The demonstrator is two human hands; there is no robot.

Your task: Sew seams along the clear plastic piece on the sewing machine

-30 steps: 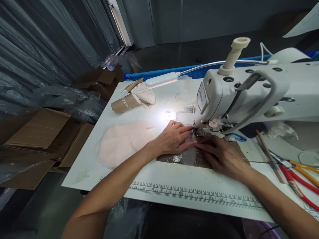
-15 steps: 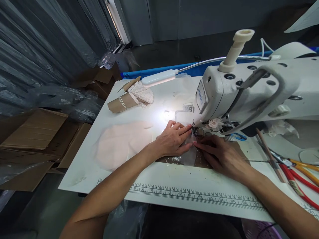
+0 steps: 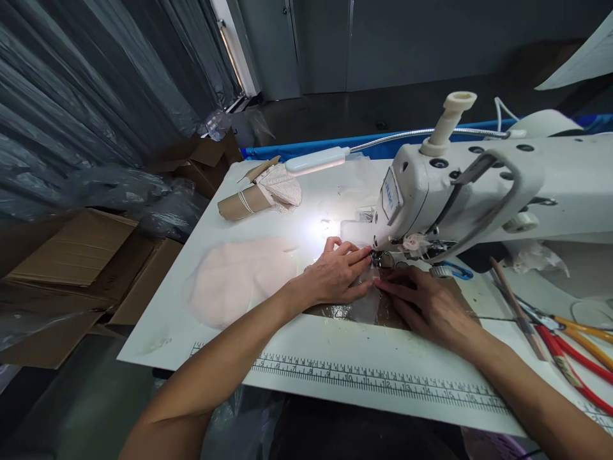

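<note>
A white sewing machine (image 3: pixel 460 185) stands on a white table (image 3: pixel 297 358). Both hands press a thin translucent piece (image 3: pixel 366 306) flat on the brown plate under the needle. My left hand (image 3: pixel 338 278) lies palm down left of the presser foot (image 3: pixel 380 259), its fingertips almost touching it. From the right, my right hand (image 3: pixel 426 303) holds the piece down with its fingers pointing toward the needle. Neither hand grips anything; the fingers are flat and spread.
A pale pink fabric stack (image 3: pixel 237 278) lies left of my hands. A brown paper roll with lace (image 3: pixel 261 195) sits at the table's far left. Red and orange scissors (image 3: pixel 575 351) lie at the right. A lamp (image 3: pixel 316 161) lights the needle area. Cardboard boxes (image 3: pixel 71 255) stand left.
Both hands stay pressed at the presser foot. Only the camera view has shifted slightly.
</note>
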